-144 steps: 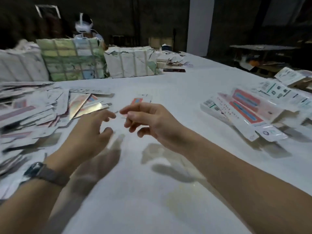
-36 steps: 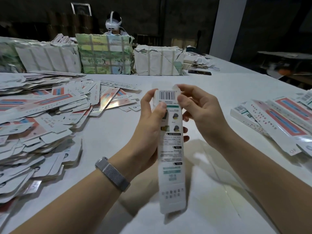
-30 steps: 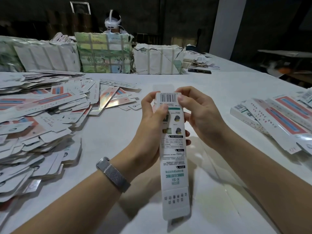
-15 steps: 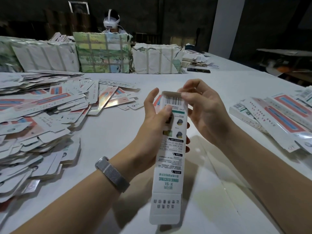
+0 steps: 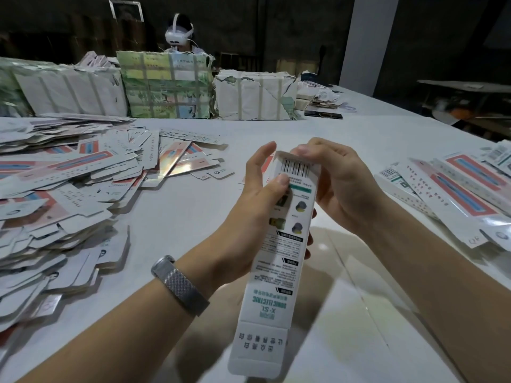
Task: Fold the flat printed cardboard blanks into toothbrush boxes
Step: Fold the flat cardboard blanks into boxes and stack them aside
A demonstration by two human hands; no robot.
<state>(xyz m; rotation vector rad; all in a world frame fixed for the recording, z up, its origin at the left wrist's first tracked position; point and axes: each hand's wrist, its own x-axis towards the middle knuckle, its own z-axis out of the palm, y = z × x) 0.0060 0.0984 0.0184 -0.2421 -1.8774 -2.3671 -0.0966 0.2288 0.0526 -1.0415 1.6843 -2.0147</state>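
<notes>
Fingers of your left hand (image 5: pixel 249 217) wrap the upper part of the toothbrush box (image 5: pixel 279 261), the thumb pressed on its printed face just under the barcode and one finger raised straight beside the top edge. Your right hand (image 5: pixel 340 194) curls over the far end of the box, fingertips (image 5: pixel 304 150) bent down on the top flap. The box is held above the table (image 5: pixel 345 139) between your hands, long axis running toward you, its lower flap hanging open and unfolded near the bottom of the view. A mesh-band watch (image 5: pixel 179 286) sits on your left wrist.

To your left lies a broad, loose heap of flat blanks (image 5: pixel 69 194), white with red and blue print, spread across the white table. To your right, a smaller group of folded boxes (image 5: pixel 456 194) rests side by side near the table edge. At the far side stand taped, paper-wrapped bundles (image 5: pixel 166 87), with a dark phone-like slab (image 5: pixel 323 115) beside them. Behind the bundles another person wearing a white headset (image 5: pixel 178 34) sits.
</notes>
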